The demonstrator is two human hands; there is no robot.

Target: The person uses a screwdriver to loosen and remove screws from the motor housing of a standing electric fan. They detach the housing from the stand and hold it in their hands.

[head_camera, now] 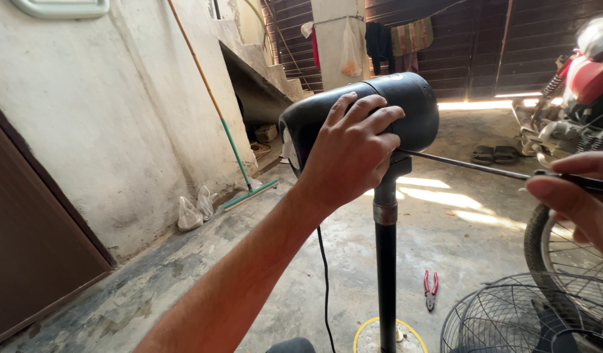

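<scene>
Motor housing (380, 108) of a pedestal fan, black, rounded and slightly glossy, sits on top of a dark upright pole (386, 274) with a rusty collar just below the joint, right in front of me at chest height. My left hand (347, 153) lies spread over the side of the housing, fingers splayed and pressed against its curve. My right hand (579, 202) is closed around the dark handle of a long screwdriver (471, 166), whose thin shaft runs to the neck under the housing. A black cable (325, 287) hangs down beside the pole to the concrete floor (262, 261). Red-handled pliers (431, 289) lie on the floor near the round yellow-edged base (363, 330), and a wire fan guard (511, 314) rests to the right.
</scene>
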